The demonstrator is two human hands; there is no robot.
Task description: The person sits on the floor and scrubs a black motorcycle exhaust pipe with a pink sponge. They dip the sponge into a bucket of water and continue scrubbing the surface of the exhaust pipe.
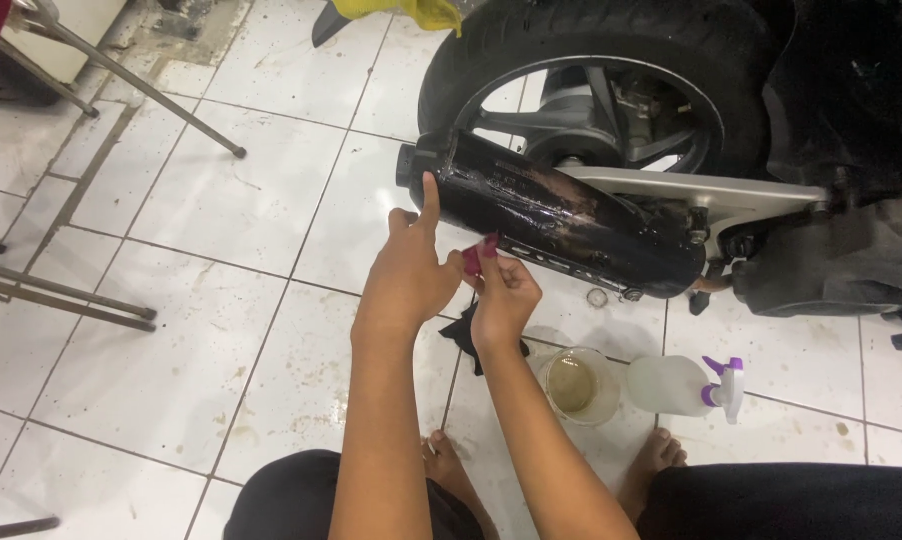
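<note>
Black and glossy, the motorcycle exhaust muffler (561, 225) runs slantwise beside the rear wheel (601, 100), its surface wet and streaked with a brownish worn patch near the middle. Both hands meet at the muffler's lower, rearward end. The left hand (408, 270) has its index finger raised and pressed against the metal near the end cap, the other fingers curled loosely; judging by the pose, it steadies the hand against the pipe. The right hand (504, 290) pinches a small dark-red piece (474, 258), perhaps an abrasive scrap or cloth, between thumb and fingertips, clamped on it just under the muffler's edge, where it can rub the surface. Below the muffler, on the white tiled floor (221, 200), lies a black rag (466, 330), partly hidden behind the right forearm. Further below stand a clear plastic cup (579, 385) of murky liquid and, beside it, a spray bottle (683, 385) with a purple trigger lying on its side, both within easy reach. Bare feet show below these.
</note>
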